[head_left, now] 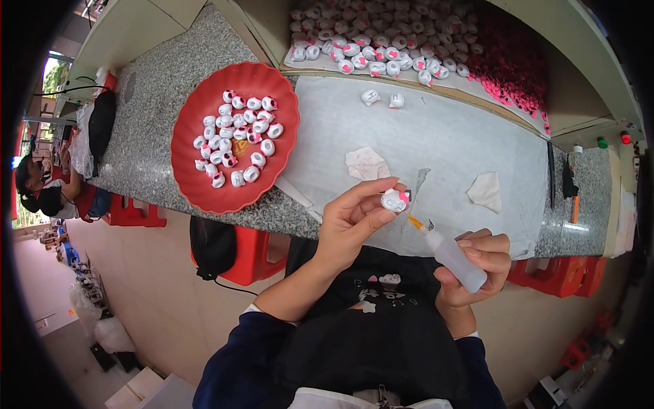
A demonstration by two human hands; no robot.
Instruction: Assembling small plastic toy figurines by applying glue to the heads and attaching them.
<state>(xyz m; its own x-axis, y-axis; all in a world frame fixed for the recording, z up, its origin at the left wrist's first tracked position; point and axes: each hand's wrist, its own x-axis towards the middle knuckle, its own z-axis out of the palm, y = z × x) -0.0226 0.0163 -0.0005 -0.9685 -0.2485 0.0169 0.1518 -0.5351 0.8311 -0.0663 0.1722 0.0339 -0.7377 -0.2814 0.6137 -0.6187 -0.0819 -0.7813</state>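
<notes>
Between the thumb and fingers of my left hand (351, 221) is a small white toy head (394, 200) with pink and dark parts on its right side. My right hand (482, 262) is wrapped round a translucent white squeeze bottle (458, 260), tilted so its yellowish nozzle (415, 222) points up and left at the toy head. A small gap seems to lie between nozzle tip and head. Both hands are over the near edge of a pale work sheet (327, 129). Left of them, a red scalloped plate (194, 102) holds several similar white heads with pink or dark parts.
A shelf bin behind the sheet holds a heap of white heads (381, 54) and a pile of small pink pieces (511, 75). Two white heads (370, 97) and two cloth scraps (485, 191) lie on the sheet. Red stools (252, 255) stand below; another person (61, 184) sits far left.
</notes>
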